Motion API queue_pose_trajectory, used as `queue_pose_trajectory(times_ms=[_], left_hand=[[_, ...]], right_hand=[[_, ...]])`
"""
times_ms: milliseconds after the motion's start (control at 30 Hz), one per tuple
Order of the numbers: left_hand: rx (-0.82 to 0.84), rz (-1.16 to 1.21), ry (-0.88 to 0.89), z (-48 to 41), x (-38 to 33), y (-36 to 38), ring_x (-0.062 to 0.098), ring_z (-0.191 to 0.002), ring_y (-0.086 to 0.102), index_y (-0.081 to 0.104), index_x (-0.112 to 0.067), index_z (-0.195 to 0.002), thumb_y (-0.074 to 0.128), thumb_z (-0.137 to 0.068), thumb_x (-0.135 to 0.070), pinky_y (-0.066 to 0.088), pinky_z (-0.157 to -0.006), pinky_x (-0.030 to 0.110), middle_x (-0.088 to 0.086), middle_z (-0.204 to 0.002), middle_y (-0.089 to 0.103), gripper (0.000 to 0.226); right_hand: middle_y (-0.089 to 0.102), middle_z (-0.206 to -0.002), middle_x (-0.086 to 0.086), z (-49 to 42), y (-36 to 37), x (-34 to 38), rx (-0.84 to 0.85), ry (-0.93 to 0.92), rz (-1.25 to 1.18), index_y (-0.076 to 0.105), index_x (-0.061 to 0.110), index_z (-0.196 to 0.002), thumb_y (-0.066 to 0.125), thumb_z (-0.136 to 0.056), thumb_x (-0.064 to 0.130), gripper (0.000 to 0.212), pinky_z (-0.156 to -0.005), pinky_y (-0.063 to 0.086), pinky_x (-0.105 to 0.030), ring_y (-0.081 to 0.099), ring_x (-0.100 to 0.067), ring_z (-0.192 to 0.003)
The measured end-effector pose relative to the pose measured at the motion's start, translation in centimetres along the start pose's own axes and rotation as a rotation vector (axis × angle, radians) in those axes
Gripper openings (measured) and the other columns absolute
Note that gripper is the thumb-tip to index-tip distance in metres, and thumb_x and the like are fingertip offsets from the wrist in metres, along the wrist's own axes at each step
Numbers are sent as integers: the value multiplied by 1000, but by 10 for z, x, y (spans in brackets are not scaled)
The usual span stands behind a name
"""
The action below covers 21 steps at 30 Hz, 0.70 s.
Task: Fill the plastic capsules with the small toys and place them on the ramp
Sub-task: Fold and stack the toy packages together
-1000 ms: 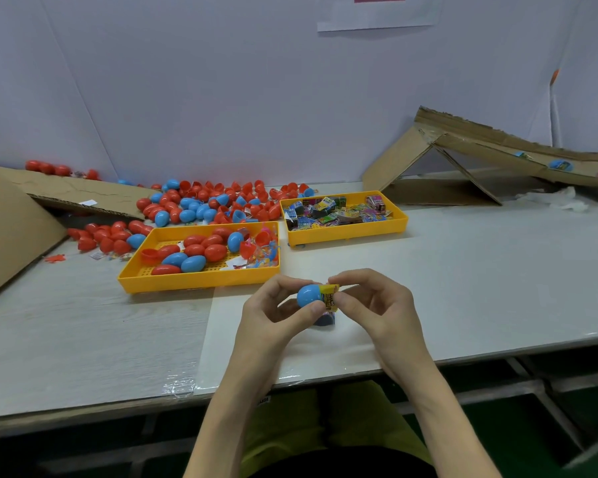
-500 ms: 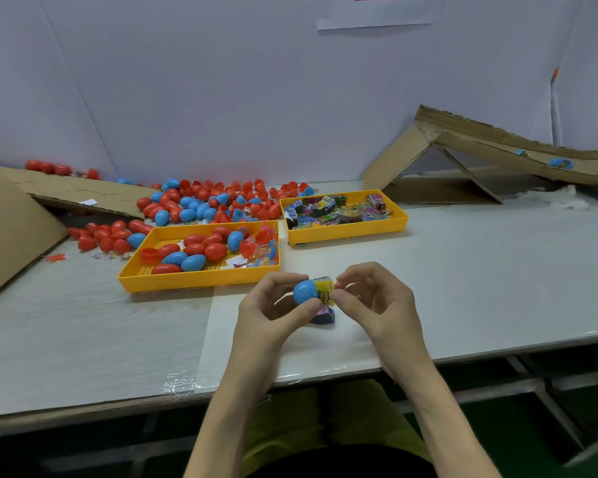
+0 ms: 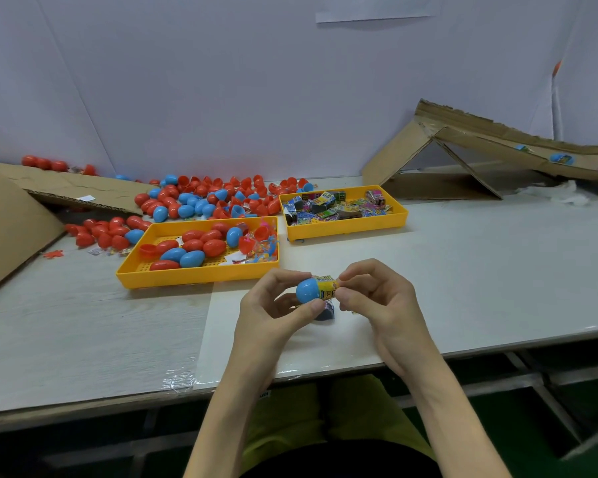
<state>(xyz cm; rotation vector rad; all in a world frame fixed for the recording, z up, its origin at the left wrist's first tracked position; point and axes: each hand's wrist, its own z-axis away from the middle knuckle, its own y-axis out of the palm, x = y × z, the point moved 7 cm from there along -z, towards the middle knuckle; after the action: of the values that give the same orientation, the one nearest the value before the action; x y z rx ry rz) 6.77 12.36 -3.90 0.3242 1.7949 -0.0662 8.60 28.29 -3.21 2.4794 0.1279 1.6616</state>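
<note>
My left hand (image 3: 273, 315) grips a blue capsule half (image 3: 306, 290) above the table's near edge. A small yellow toy packet (image 3: 328, 288) sticks out of its open end, and my right hand (image 3: 377, 298) pinches that packet between thumb and fingers. A dark object (image 3: 326, 311) lies on the table just under the hands, partly hidden. The cardboard ramp (image 3: 491, 146) stands at the far right, with a blue filled capsule (image 3: 561, 158) lying on its slope.
A yellow tray (image 3: 194, 274) with red and blue capsules sits ahead left. A second yellow tray (image 3: 346, 227) holds several toy packets. Loose capsules (image 3: 201, 198) are heaped behind the trays. Cardboard sheets (image 3: 11, 219) lean at the left. White crumpled plastic (image 3: 563, 196) lies by the ramp.
Both hands have lifted slightly away from me with the capsule half and packet. The right fingers have shifted on the packet, which still sticks out of the half.
</note>
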Motion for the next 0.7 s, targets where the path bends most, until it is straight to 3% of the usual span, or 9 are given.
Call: queue_pose_trajectory(times_ms=[400, 700], left_hand=[[3, -37, -9, -1, 2, 1, 23, -89, 75, 66, -13, -101, 84, -63, -26, 59, -75, 26, 0, -99, 75, 44], [-17, -88, 22, 0, 0, 1, 18, -86, 75, 65, -14, -97, 84, -63, -28, 58, -73, 22, -5, -95, 76, 41]], right_hand=[[69, -72, 0, 1, 1, 2, 27, 18, -62, 67, 13, -86, 66, -82, 8, 7, -65, 51, -19, 63, -8, -67], [72, -79, 0, 1, -1, 3, -27, -33, 59, 72, 29, -81, 70, -80, 12, 18, -65, 52, -19, 67, -9, -74]])
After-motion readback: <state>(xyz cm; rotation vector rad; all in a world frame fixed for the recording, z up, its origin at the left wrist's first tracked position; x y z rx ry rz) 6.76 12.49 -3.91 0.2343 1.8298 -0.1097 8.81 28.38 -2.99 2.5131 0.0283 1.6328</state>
